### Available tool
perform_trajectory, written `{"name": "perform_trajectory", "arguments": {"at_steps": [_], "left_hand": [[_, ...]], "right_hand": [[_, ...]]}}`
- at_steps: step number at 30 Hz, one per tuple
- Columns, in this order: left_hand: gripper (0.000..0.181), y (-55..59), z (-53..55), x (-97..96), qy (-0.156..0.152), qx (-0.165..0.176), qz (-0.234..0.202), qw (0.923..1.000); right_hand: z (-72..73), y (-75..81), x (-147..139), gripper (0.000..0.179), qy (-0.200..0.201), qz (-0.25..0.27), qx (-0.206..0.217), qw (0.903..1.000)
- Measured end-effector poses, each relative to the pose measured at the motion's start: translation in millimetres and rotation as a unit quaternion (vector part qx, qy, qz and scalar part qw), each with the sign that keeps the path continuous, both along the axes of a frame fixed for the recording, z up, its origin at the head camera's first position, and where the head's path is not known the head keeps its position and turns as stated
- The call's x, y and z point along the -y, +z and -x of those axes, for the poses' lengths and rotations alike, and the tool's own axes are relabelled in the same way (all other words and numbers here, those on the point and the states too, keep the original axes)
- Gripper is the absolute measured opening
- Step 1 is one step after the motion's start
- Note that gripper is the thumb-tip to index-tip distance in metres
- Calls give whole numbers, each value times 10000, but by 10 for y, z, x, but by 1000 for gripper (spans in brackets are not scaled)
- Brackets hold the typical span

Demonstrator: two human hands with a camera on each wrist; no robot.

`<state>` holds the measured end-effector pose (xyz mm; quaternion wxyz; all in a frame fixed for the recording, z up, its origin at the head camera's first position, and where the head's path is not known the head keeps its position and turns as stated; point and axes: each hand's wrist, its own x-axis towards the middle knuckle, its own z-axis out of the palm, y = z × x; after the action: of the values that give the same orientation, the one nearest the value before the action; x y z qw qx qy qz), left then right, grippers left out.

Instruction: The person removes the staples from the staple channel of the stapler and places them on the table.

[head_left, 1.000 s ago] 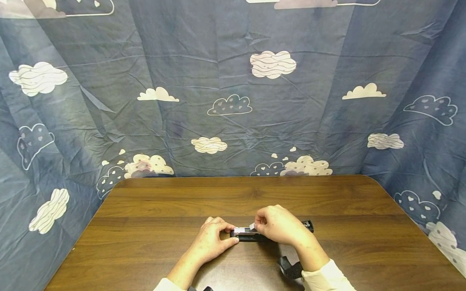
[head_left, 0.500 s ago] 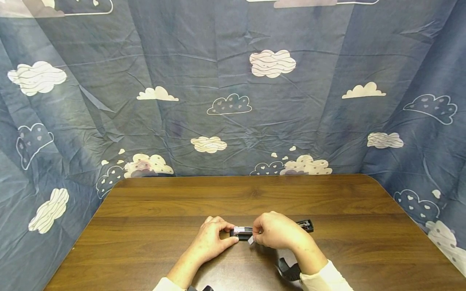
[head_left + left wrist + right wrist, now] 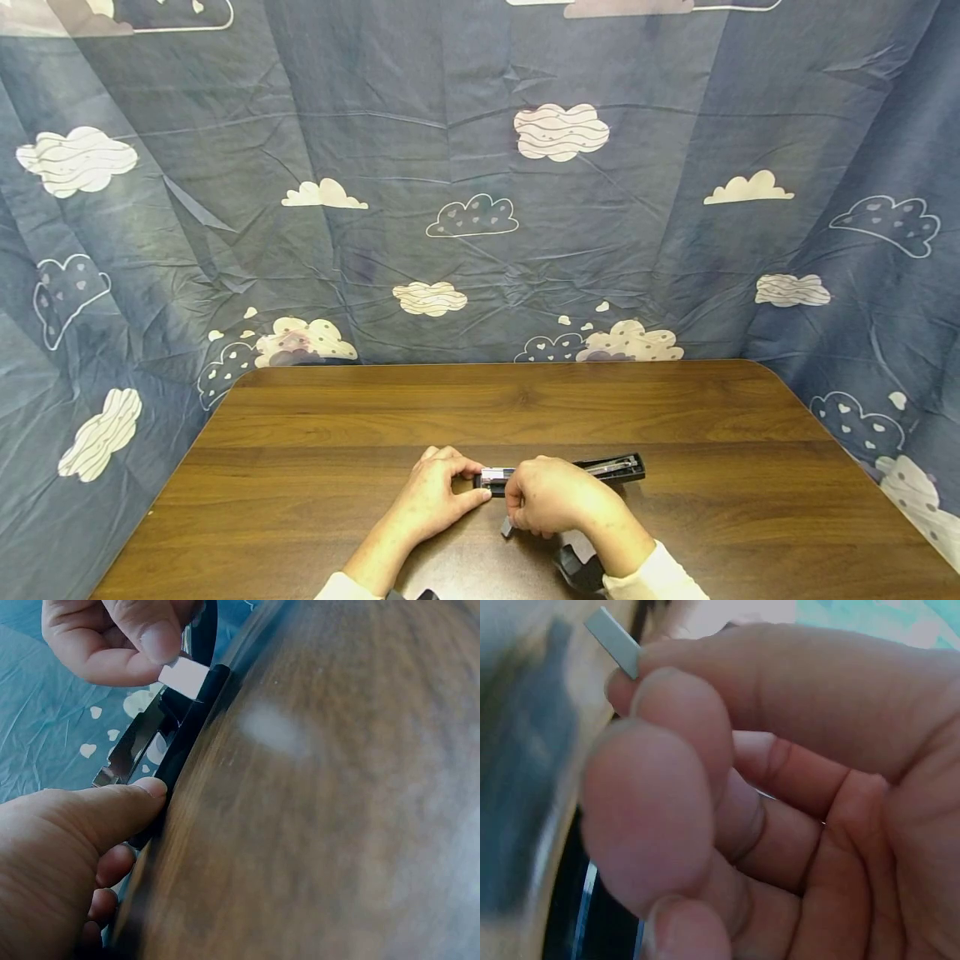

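Note:
A black stapler point(image 3: 618, 469), opened out flat, lies on the wooden table, its metal staple channel point(image 3: 133, 742) bare in the left wrist view. My left hand point(image 3: 438, 496) holds its left end between thumb and fingers. Between thumb and fingertips of my right hand point(image 3: 555, 493) is a short grey strip of staples point(image 3: 613, 641). In the head view that strip pokes out below the fingers, on the near side of the stapler. The right hand covers the stapler's middle there.
Dark wood tabletop point(image 3: 315, 433) surrounds the stapler. A blue cloud-print cloth point(image 3: 480, 275) hangs behind the table and at both sides. A black wrist strap point(image 3: 579, 569) sits at the right wrist.
My right hand has moved toward me and slightly left, carrying the staple strip from above the stapler to its near side. More of the stapler's right part shows. The left hand stays put.

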<state>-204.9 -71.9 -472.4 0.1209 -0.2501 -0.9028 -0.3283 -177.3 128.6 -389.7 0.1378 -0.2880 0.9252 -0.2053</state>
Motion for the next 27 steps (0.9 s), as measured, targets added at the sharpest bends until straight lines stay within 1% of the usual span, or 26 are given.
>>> {"name": "perform_trajectory", "arguments": {"at_steps": [6,17,22,27], "left_hand": [[28,0,6,2,6,-2,3,10000],[27,14,-3,0,-4,-11,14,10000],[27,13,-2,-1,-12,12,31,10000],[27,3,4,-3,-14,48,25,10000]], "right_hand": [[-16,-45,27,26,92,-176,-228,9995],[2,-67,12,26,14,-354,-549,9979],[7,-75,9,25,4,-385,-580,9976],[10,-75,10,24,-68,-409,-507,9979]]}}
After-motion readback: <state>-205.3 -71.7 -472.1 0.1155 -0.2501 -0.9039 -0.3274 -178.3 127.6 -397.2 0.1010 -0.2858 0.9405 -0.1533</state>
